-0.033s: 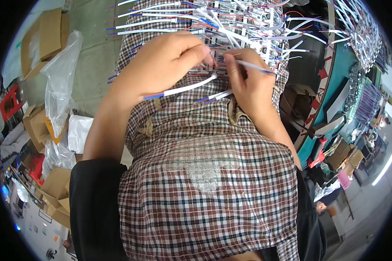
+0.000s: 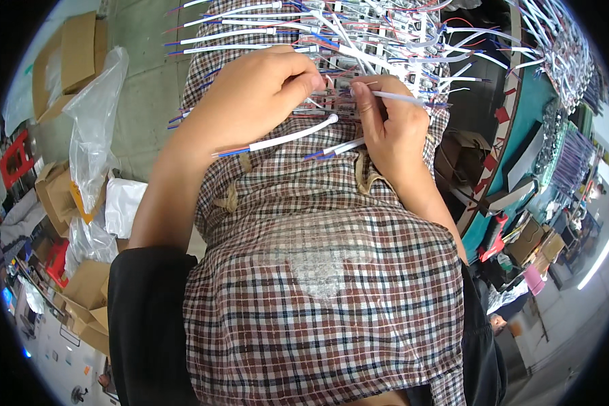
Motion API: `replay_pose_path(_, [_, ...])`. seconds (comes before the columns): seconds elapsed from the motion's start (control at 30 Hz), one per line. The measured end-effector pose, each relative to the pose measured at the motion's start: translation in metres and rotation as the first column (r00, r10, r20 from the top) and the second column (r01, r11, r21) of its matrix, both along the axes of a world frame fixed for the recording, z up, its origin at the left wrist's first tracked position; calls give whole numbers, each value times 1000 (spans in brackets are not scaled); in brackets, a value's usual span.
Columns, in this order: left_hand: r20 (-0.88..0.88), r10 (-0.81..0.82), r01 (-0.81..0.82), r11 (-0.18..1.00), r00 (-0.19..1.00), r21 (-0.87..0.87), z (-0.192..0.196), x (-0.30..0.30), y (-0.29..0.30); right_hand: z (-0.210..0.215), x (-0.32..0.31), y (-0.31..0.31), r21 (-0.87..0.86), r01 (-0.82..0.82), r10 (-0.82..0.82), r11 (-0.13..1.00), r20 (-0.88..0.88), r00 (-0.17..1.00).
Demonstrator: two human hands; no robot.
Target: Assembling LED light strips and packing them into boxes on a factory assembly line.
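Note:
Across my lap lie rows of small clear parts point(image 2: 379, 51) with white-sleeved cables and thin red and blue wires. My left hand point(image 2: 271, 84) is over the near rows, its thumb and forefinger pinched together by thin wires; what is between them is too small to make out. To its right, my right hand point(image 2: 394, 125) pinches a white-sleeved cable point(image 2: 402, 99) that points right, with coloured wire at its far end. Nearer me, a loose white cable point(image 2: 294, 137) with blue and reddish wire ends lies below my left wrist. Shorter white cables point(image 2: 338, 149) poke out beside my right hand.
A checked apron point(image 2: 325, 325) covers my lap and body. On the right, a teal surface point(image 2: 511, 155) bears a heap of wired parts point(image 2: 565, 64) and a red-handled tool point(image 2: 495, 233). Cardboard boxes point(image 2: 81, 47) and clear plastic bags point(image 2: 98, 101) are on the left.
The cable in my right hand has swung up slightly and its end reaches further right. My right thumb has risen a little. The left hand has barely moved.

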State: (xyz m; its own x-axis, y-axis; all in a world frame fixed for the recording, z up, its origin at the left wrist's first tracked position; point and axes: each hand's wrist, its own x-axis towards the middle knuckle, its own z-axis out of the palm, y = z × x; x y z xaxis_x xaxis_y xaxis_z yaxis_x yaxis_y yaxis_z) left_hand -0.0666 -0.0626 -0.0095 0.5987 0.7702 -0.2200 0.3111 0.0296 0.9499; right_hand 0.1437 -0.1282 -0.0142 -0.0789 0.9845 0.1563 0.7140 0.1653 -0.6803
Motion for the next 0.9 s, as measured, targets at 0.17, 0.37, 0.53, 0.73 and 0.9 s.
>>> replay_pose_path(0.17, [-281,1,65,972,960,227,-10,3,-5,-4,3,-2,-130,98,-129,987,-258,958])
replay_pose_path(0.37, [-318,-7,74,977,948,198,-5,5,-1,-2,6,-2,-306,147,-287,941,-485,826])
replay_pose_path(0.53, [-255,55,-26,993,965,117,-9,6,-4,1,6,1,-340,134,-292,931,-470,833])
replay_pose_path(0.73, [-471,220,149,764,854,628,-8,1,0,6,17,0,-241,19,-178,970,-660,730])
replay_pose_path(0.9, [-468,55,168,892,882,420,9,3,10,-7,19,7,-42,-31,11,999,-394,919])
